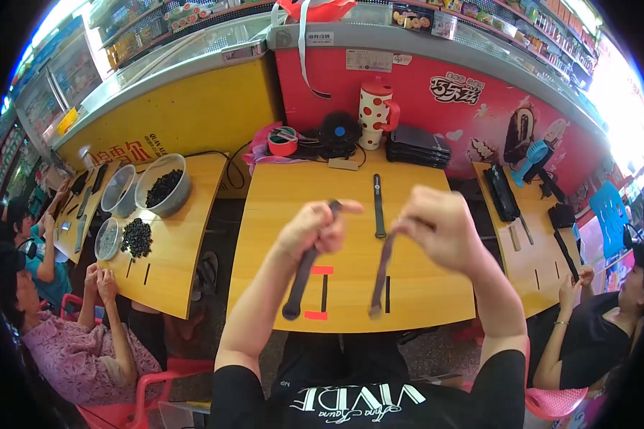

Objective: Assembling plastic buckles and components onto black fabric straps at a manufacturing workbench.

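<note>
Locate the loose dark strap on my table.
In the head view, the loose dark strap lies toward the far side of the table, just left of the right hand, nearer you than the spotted tumbler.

In front of a pinkish-red panel (336,86), an upright white tumbler (372,118) with red dots, red lid and red handle. Just left of the tumbler, a round black fan (340,131) with a blue centre; farther left, a small red case (283,149) and a bright pink cloth (256,151). Well to the tumbler's right, a blue fan (537,154), then a blue chair (610,214). Well to its left, a yellow panel (200,100).
</note>
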`<control>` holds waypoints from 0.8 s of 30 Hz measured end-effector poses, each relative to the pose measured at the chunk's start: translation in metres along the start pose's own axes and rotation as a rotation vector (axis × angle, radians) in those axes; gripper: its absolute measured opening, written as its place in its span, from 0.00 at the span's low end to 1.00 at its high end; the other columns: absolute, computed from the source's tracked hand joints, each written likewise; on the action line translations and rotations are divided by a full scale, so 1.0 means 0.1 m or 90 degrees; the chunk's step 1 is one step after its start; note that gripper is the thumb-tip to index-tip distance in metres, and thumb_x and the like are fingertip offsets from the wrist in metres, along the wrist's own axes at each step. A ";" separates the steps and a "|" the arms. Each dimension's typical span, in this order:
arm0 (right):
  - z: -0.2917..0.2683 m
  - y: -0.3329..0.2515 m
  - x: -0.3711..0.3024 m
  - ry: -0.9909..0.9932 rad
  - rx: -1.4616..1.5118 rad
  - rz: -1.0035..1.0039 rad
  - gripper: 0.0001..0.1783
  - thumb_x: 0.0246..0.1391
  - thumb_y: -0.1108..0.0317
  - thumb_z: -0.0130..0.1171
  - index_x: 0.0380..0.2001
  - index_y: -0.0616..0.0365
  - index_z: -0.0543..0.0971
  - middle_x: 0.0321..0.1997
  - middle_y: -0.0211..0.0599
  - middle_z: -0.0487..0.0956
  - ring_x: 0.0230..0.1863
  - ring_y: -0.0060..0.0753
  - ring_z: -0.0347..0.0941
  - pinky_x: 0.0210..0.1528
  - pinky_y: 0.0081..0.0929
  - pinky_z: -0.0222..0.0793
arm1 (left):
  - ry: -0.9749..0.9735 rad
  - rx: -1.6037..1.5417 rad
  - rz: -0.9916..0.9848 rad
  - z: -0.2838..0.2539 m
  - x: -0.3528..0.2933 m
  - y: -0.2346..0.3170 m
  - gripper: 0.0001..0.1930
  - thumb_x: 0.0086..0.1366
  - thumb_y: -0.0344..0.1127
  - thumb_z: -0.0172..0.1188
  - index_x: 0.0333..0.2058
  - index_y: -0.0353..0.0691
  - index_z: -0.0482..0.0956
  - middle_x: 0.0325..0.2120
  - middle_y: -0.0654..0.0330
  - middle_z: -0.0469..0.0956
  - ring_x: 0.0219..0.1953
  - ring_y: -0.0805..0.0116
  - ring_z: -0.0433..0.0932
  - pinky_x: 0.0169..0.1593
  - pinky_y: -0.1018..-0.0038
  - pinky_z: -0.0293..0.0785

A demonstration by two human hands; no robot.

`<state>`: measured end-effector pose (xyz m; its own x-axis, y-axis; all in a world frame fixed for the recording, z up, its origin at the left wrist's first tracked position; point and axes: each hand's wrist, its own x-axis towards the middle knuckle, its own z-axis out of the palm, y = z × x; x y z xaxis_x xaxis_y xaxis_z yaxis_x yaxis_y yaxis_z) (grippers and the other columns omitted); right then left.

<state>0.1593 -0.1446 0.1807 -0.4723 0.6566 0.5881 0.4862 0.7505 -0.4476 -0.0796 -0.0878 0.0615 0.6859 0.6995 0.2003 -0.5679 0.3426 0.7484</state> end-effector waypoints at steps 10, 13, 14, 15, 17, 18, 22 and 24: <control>0.56 1.34 0.73 0.014 0.158 0.169 0.11 0.47 0.73 0.66 0.20 0.68 0.75 0.15 0.22 0.63 0.21 0.12 0.56 0.22 0.21 0.52 | 0.293 0.208 -0.192 0.09 0.30 -0.23 0.07 0.58 0.32 0.67 0.29 0.38 0.78 0.16 0.69 0.70 0.14 0.82 0.64 0.17 0.84 0.57; 0.91 1.87 0.80 0.014 0.166 0.193 0.13 0.46 0.70 0.67 0.18 0.67 0.75 0.12 0.28 0.63 0.19 0.16 0.56 0.21 0.25 0.53 | 0.370 0.244 -0.184 -0.13 0.43 -0.33 0.07 0.58 0.32 0.67 0.28 0.38 0.77 0.17 0.68 0.71 0.15 0.80 0.67 0.18 0.83 0.60; 1.01 2.08 0.77 0.003 0.155 0.220 0.15 0.45 0.67 0.68 0.17 0.66 0.75 0.11 0.34 0.63 0.17 0.20 0.57 0.21 0.29 0.54 | 0.389 0.239 -0.173 -0.22 0.51 -0.39 0.07 0.58 0.32 0.67 0.28 0.38 0.77 0.17 0.67 0.72 0.15 0.80 0.67 0.18 0.82 0.61; 1.15 2.31 0.73 0.009 0.149 0.229 0.15 0.44 0.65 0.67 0.17 0.65 0.75 0.11 0.40 0.66 0.16 0.27 0.60 0.22 0.31 0.55 | 0.384 0.240 -0.177 -0.32 0.58 -0.49 0.07 0.58 0.32 0.67 0.28 0.38 0.77 0.17 0.67 0.72 0.15 0.80 0.67 0.18 0.82 0.61; 1.35 2.38 0.73 0.062 0.128 0.223 0.15 0.44 0.64 0.67 0.17 0.65 0.76 0.12 0.42 0.67 0.16 0.30 0.62 0.22 0.32 0.56 | 0.461 0.224 -0.126 -0.50 0.62 -0.65 0.08 0.58 0.33 0.67 0.27 0.38 0.76 0.18 0.66 0.72 0.15 0.78 0.68 0.18 0.80 0.62; 1.45 2.42 0.70 0.112 0.104 0.223 0.15 0.44 0.64 0.67 0.17 0.65 0.76 0.13 0.45 0.69 0.15 0.34 0.64 0.22 0.33 0.56 | 0.463 0.227 -0.128 -0.53 0.64 -0.69 0.08 0.58 0.33 0.67 0.27 0.38 0.76 0.18 0.66 0.72 0.15 0.78 0.68 0.18 0.80 0.62; 1.64 2.30 0.62 0.332 0.036 0.081 0.08 0.48 0.74 0.64 0.21 0.64 0.75 0.19 0.40 0.69 0.19 0.35 0.64 0.23 0.27 0.58 | 0.552 0.185 -0.071 -0.52 0.61 -0.70 0.11 0.58 0.34 0.68 0.26 0.39 0.74 0.18 0.64 0.74 0.14 0.78 0.69 0.16 0.80 0.61; 1.60 2.25 0.63 0.368 0.016 0.048 0.10 0.49 0.74 0.65 0.21 0.64 0.73 0.20 0.40 0.69 0.20 0.32 0.63 0.23 0.27 0.58 | 0.576 0.131 -0.026 -0.46 0.55 -0.65 0.11 0.57 0.35 0.69 0.26 0.39 0.74 0.18 0.64 0.74 0.12 0.79 0.67 0.15 0.80 0.62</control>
<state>0.1212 0.0777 0.0096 0.0441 0.5669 0.8226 0.4814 0.7094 -0.5147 -0.0260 -0.0421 -0.0050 0.0383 0.9419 -0.3337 -0.3998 0.3205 0.8587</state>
